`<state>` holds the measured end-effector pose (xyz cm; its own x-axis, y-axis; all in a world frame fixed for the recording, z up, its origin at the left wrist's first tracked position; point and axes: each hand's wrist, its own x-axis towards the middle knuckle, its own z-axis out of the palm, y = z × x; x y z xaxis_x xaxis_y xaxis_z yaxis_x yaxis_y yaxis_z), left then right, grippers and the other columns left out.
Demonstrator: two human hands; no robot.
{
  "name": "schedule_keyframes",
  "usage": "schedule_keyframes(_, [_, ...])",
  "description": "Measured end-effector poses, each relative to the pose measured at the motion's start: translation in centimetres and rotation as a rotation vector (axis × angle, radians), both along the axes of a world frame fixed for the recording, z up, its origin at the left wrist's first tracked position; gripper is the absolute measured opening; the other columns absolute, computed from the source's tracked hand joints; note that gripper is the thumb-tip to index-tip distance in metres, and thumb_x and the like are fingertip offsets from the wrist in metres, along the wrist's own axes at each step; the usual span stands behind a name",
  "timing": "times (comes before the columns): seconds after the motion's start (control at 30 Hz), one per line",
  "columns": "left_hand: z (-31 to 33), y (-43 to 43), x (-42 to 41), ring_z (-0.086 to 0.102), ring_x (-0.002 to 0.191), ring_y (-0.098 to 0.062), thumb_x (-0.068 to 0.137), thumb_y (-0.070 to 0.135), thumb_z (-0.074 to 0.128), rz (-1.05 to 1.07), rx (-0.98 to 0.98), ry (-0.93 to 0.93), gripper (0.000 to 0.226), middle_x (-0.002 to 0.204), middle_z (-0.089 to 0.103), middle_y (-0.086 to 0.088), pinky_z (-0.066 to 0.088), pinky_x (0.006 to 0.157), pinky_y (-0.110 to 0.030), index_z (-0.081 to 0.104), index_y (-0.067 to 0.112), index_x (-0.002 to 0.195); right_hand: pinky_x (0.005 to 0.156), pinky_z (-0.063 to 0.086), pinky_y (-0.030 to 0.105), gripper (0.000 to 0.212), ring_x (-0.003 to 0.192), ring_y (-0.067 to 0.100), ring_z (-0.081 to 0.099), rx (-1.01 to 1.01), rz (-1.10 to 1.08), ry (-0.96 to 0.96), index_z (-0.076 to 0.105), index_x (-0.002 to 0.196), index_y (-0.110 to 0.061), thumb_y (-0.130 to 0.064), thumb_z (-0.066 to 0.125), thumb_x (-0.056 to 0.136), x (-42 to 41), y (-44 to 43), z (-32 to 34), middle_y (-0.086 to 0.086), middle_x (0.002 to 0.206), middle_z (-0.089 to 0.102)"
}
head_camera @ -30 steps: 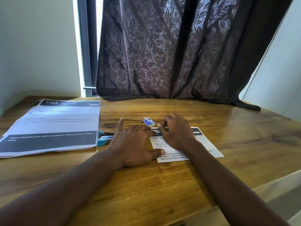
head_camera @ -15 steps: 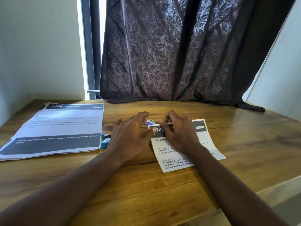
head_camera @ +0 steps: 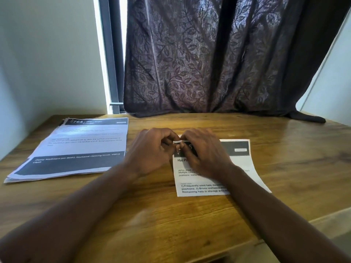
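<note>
As the hands now stand: the left hand and right hand meet fingertip to fingertip. Both have their fingers curled in, pinching a small white box between them.
Box: it seems held just off the worktop, over the far left corner of the printed sheet. It sits about midway between the worktop's left and right edges. Only a thin, blurred white strip of it shows.
Change: a second ago the box lay on the wood just beyond the sheet, with the left hand spread flat beside it. Both hands have since closed on it.
Meaning: the pick-up looks done and opening the box is probably next. I cannot tell whether it is open yet.
Paper stack: near the far left corner, apart from the hands.
</note>
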<state>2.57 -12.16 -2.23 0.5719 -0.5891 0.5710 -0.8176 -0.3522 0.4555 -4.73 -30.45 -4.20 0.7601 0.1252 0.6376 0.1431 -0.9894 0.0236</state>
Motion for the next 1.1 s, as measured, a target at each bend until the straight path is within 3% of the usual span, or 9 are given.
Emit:
schedule_keyframes(0.1, [2.0,1.9,0.3,0.064,0.109,-0.005,0.084,0.056,0.065,-0.042,0.330,-0.157,0.044,0.118,0.073,0.017,0.043,0.107,-0.044,0.069,0.035,0.123,0.077,0.041,0.042,0.017,0.081,0.022,0.052,-0.033,-0.005,0.045,0.055,0.093,-0.019,-0.032,0.046,0.098,0.2,0.2,-0.2,-0.001,0.086,0.059])
schedule_keyframes(0.23, [3.5,4.4,0.6,0.051,0.128,-0.011,0.075,0.073,0.058,-0.012,0.582,-0.008,0.065,0.139,0.060,0.016,0.039,0.112,-0.044,0.063,0.040,0.131,0.085,0.043,0.043,0.026,0.086,0.025,0.057,-0.028,-0.035,0.093,0.059,0.098,-0.018,-0.035,0.040,0.097,0.1,0.3,-0.1,0.002,0.092,0.065])
schedule_keyframes(0.33, [3.6,5.6,1.0,0.053,0.122,-0.012,0.070,0.078,0.060,0.055,0.667,0.048,0.068,0.134,0.060,0.016,0.043,0.108,-0.044,0.065,0.042,0.127,0.087,0.040,0.042,0.026,0.091,0.026,0.059,-0.014,-0.035,0.128,0.059,0.101,-0.018,-0.035,0.040,0.098,0.1,0.2,0.1,0.002,0.096,0.067])
schedule_keyframes(0.5, [3.6,6.0,1.6,0.062,0.098,-0.009,0.083,0.047,0.078,0.091,0.662,0.023,0.024,0.107,0.071,0.018,0.054,0.090,-0.035,0.073,0.041,0.105,0.086,0.037,0.040,0.024,0.091,0.025,0.061,0.005,-0.031,0.120,0.057,0.099,-0.020,-0.035,0.039,0.099,0.0,0.2,0.0,-0.001,0.095,0.068])
schedule_keyframes(0.57, [3.6,5.7,1.4,0.061,0.089,-0.006,0.082,0.043,0.079,0.078,0.661,0.043,0.018,0.099,0.071,0.020,0.053,0.082,-0.030,0.071,0.041,0.098,0.087,0.036,0.039,0.021,0.091,0.025,0.060,0.015,-0.033,0.124,0.057,0.100,-0.021,-0.034,0.040,0.100,0.0,0.2,0.0,-0.001,0.096,0.068])
schedule_keyframes(0.7, [3.3,5.0,1.4,0.058,0.082,-0.002,0.087,0.040,0.074,0.066,0.697,0.051,0.028,0.103,0.071,0.014,0.047,0.073,-0.022,0.074,0.034,0.114,0.089,0.037,0.039,0.021,0.091,0.025,0.059,0.053,-0.025,0.135,0.055,0.101,-0.020,-0.035,0.040,0.101,-0.3,0.4,0.0,0.000,0.097,0.068])
schedule_keyframes(0.77, [3.3,4.6,1.4,0.062,0.085,-0.007,0.090,0.033,0.072,0.067,0.553,0.163,0.022,0.100,0.074,0.009,0.050,0.075,-0.025,0.078,0.027,0.111,0.086,0.037,0.039,0.018,0.089,0.026,0.059,0.060,-0.019,0.120,0.054,0.099,-0.021,-0.034,0.042,0.102,-0.3,0.4,0.1,0.001,0.095,0.068])
schedule_keyframes(0.93, [3.7,4.1,0.7,0.066,0.067,-0.018,0.093,0.011,0.069,-0.065,-0.227,0.851,0.005,0.079,0.072,-0.013,0.057,0.062,-0.026,0.071,0.006,0.095,0.080,0.033,0.036,0.016,0.088,0.028,0.058,0.078,-0.013,0.113,0.051,0.099,-0.020,-0.032,0.043,0.104,-0.4,0.5,0.3,0.002,0.094,0.067])
schedule_keyframes(1.1, [3.2,3.2,0.5,0.075,0.067,-0.019,0.095,0.013,0.066,-0.192,-0.491,1.058,0.016,0.086,0.077,-0.017,0.062,0.065,-0.029,0.070,0.012,0.111,0.080,0.036,0.039,0.017,0.090,0.028,0.058,0.091,-0.014,0.122,0.052,0.104,-0.019,-0.034,0.042,0.105,-0.7,0.6,0.3,0.004,0.100,0.069])
